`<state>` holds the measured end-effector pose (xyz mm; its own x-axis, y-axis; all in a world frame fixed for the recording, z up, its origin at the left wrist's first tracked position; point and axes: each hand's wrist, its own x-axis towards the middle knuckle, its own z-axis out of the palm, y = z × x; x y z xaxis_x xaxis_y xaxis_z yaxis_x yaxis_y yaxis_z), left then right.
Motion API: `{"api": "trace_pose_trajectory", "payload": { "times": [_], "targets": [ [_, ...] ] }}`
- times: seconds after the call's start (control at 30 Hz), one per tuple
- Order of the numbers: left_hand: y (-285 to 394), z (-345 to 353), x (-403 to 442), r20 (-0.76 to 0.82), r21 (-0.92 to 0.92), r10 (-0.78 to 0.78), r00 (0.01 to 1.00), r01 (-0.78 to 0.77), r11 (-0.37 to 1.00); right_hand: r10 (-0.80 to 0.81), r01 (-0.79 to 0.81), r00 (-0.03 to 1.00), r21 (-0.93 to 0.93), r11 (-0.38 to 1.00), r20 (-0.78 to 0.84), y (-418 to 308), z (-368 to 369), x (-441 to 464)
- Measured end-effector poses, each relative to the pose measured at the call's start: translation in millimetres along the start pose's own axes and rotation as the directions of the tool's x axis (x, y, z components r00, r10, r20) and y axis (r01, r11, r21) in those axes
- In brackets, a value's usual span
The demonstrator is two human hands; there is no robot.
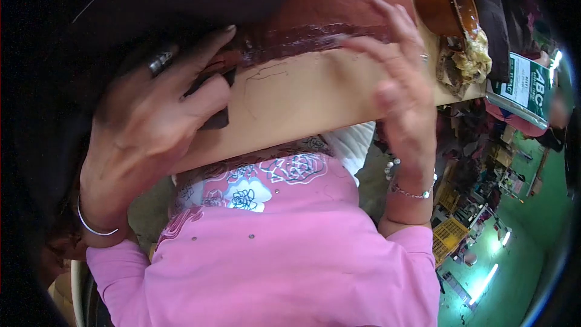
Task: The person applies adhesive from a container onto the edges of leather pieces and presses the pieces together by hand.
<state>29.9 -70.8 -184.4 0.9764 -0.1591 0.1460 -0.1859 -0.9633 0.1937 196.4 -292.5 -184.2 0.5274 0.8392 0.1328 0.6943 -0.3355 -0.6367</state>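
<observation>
My left hand (163,103) wears a ring and holds a small dark flat piece (216,120) under the thumb at the table's near edge, its index finger stretched out. The kind of piece cannot be made out. My right hand (405,85) hovers over the right part of the table, slightly blurred, its fingers apart and nothing visible in them. Beyond both hands lies a reddish-brown sheet (357,0). A darker, shiny, wet-looking strip (302,45) runs along its near edge.
A brown pot (433,6) lies tipped at the table's (284,97) right end, beside a lump of yellowish, glue-like stuff (475,61). A green and white can (523,88) stands past that end. Yellow crates (448,239) and clutter are farther right. Dark material covers the upper left.
</observation>
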Motion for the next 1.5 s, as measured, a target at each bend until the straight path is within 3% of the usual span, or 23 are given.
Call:
{"api": "trace_pose_trajectory", "payload": {
  "times": [0.1,0.2,0.27,0.33,0.47,0.5,0.57,0.67,0.73,0.87,1.0,1.13,1.27,1.37,1.43,1.5],
  "targets": [
    [-0.7,0.0,0.7,-0.018,-0.029,0.008,1.000,-0.008,1.000,0.147,-0.155,0.983,-0.065,0.986,-0.112,21.9,-17.8,-10.6],
    [-0.5,-2.0,2.3,0.002,-0.052,0.010,1.000,-0.009,0.999,0.209,-0.228,0.972,-0.221,0.948,-0.107,28.6,-16.8,-15.5],
    [-0.4,-2.3,2.2,0.013,-0.057,0.009,1.000,-0.009,0.998,0.195,-0.212,0.977,-0.523,0.826,-0.087,30.9,-6.1,-16.7],
    [-1.0,-3.1,2.6,0.018,-0.056,0.008,1.000,-0.007,0.998,0.170,-0.210,0.977,-0.723,0.659,-0.130,28.7,5.9,-14.4],
    [-0.1,-2.3,2.3,0.000,-0.038,-0.003,1.000,0.003,0.999,0.065,-0.093,0.996,-0.676,0.731,-0.066,0.3,28.2,-14.0],
    [-0.2,-1.7,2.1,0.005,-0.049,-0.009,1.000,0.009,0.999,0.034,-0.015,0.999,-0.677,0.736,0.015,-7.3,30.5,-15.1],
    [-1.3,-1.8,1.7,0.017,-0.069,-0.019,1.000,0.021,0.997,-0.119,0.074,0.993,-0.801,0.594,0.004,19.6,25.6,-18.7],
    [-0.2,-2.8,2.4,0.004,-0.059,-0.008,1.000,0.008,0.998,-0.145,0.047,0.989,-0.865,0.500,-0.030,40.2,13.7,-13.8],
    [-0.2,-2.0,1.0,0.013,-0.055,-0.017,1.000,0.018,0.998,0.051,-0.062,0.998,-0.799,0.598,-0.040,1.4,17.7,-8.7],
    [0.0,-5.9,2.3,0.027,-0.034,-0.016,1.000,0.017,0.999,-0.055,0.081,0.997,-0.566,0.821,0.062,-20.7,38.2,-10.9],
    [0.8,-7.6,4.4,0.017,-0.020,0.006,1.000,-0.006,1.000,-0.033,0.028,0.999,-0.680,0.733,0.006,-15.2,31.5,-12.6],
    [0.0,-9.3,1.9,0.020,-0.054,0.005,1.000,-0.004,0.999,-0.063,-0.153,0.975,-0.845,0.512,-0.214,26.8,8.4,-12.2],
    [2.5,-9.9,-8.1,0.073,-0.064,-0.056,0.996,0.060,0.996,-0.028,-0.170,0.978,-0.871,0.461,-0.206,25.1,-11.2,-10.1],
    [-3.9,-5.2,-6.7,-0.054,-0.042,0.013,0.998,-0.015,0.999,-0.103,-0.178,0.956,-0.826,0.535,-0.273,7.1,-13.7,-5.3],
    [-1.6,-6.7,-2.1,-0.173,0.008,0.055,0.983,-0.054,0.998,-0.285,0.046,0.915,-0.629,0.776,-0.284,-15.6,-8.0,2.1],
    [4.0,-7.6,4.4,-0.270,0.046,0.099,0.958,-0.090,0.995,-0.387,0.273,0.892,-0.401,0.874,-0.235,-41.9,9.0,10.1]
  ]
}}
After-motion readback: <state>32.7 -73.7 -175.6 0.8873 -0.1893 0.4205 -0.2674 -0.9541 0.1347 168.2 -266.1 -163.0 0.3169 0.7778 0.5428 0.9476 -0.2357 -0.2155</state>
